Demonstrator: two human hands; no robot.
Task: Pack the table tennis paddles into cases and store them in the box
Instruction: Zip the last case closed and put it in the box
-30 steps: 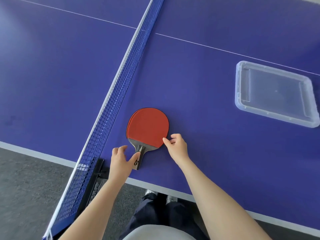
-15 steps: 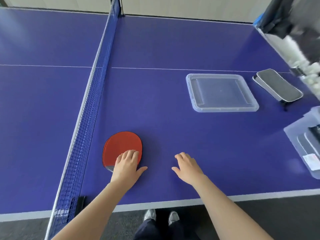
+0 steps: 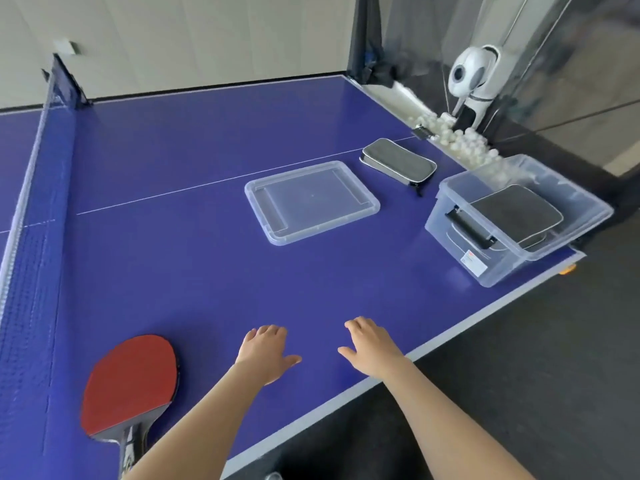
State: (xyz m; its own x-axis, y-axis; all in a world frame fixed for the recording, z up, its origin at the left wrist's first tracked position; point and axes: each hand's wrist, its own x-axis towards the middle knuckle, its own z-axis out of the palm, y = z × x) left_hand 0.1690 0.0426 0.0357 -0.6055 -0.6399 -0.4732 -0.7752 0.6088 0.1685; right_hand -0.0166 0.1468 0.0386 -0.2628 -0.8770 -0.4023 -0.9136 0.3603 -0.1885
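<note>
Red table tennis paddle [image 3: 131, 382] lies flat on the blue table [image 3: 207, 278] beside the net [image 3: 31, 237], touched by neither hand. Left hand [image 3: 265, 353] and right hand [image 3: 372, 348] hover palm-down, fingers loosely spread, holding nothing. Farther off sit a clear lid [image 3: 311, 200], a grey case [image 3: 398, 161] and a clear box [image 3: 498, 271] holding another case [image 3: 516, 213].

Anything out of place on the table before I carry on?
Nothing spilled or damaged. Only the clear box stands out: it sits at the right corner of the table, and its rim seems to reach past the edge.
</note>
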